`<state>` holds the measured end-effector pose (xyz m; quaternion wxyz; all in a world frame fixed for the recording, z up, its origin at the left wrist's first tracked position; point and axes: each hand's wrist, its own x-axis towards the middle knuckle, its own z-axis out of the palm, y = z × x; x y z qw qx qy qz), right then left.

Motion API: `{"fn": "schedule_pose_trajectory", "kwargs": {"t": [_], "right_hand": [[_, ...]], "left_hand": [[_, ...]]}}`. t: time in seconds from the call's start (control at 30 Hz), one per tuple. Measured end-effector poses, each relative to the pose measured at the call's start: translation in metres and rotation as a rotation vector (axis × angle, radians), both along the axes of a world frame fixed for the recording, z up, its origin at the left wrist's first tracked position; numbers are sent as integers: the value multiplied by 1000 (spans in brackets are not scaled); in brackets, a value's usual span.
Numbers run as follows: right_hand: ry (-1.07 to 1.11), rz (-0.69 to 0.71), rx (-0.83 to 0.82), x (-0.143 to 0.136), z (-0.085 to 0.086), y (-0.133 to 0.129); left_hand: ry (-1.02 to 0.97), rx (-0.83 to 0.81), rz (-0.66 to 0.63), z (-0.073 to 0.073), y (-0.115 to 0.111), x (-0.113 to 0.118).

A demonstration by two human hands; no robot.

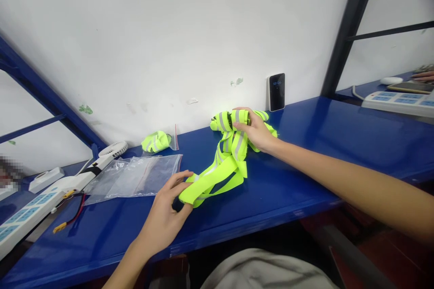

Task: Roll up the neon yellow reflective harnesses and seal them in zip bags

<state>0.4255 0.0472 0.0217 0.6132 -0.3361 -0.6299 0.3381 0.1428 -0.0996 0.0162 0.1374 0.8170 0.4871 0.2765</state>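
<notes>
So my left hand is pinching the neon strap, which slants toward the desk's back edge; right hand grips the roll.

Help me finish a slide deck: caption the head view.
Left hand and right hand handling neon-yellow reflective straps on a blue tabletop, beside clear zip bags.

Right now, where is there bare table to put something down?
The blue table is bare between upright screened device, right forearm and dark post; also between yellow-plugged cable and left hand. Crowded: the middle, with neon reflective straps, and left end, with power strip, clear bags, white fan.
</notes>
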Motion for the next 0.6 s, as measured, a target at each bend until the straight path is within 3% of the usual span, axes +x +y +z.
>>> {"fn": "schedule_pose_trajectory", "kwargs": {"t": [0.13,0.37,0.6], "right_hand": [[59,10,19,-1,2,-2],[188,5,-6,-3,3,-2],[283,106,-68,-5,8,-7]], "left_hand": [[24,97,-53,-2,-15,2],[-291,132,-6,-12,-39,6],[43,196,-201,-13,-57,18]]}}
